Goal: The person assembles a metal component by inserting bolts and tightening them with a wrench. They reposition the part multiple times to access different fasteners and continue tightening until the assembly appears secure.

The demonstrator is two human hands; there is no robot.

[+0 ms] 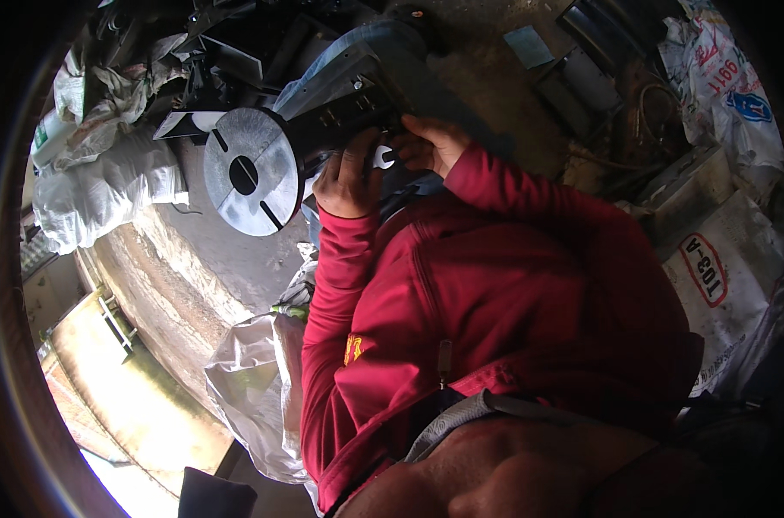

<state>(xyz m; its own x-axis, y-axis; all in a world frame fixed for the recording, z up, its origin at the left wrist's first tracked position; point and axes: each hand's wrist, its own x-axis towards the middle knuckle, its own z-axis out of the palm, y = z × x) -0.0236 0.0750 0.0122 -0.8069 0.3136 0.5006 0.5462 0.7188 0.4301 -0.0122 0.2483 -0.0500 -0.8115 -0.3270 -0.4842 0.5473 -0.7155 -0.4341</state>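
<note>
A dark metal piece [344, 112] lies across my lap, with a round, slotted grey disc [275, 160] at its left end. My left hand [349, 180] is closed beside the disc, its fingers against the dark piece. The bright jaw of an open-end wrench [381, 158] shows between my hands; it seems to come out of my left hand's grip, and its handle is hidden. At the right end of the piece my right hand [435, 145] has its thumb and fingers pinched together. What they hold is lost in shadow. A small bolt [357, 85] shows above on the metal.
White plastic-wrapped bundles [107, 190] lie at the left. A white sack [262, 371] lies by my left elbow, and printed sacks [724, 276] are at the right. Dark metal parts [236, 60] are heaped at the far left, with a box-like metal part [582, 86] at the far right.
</note>
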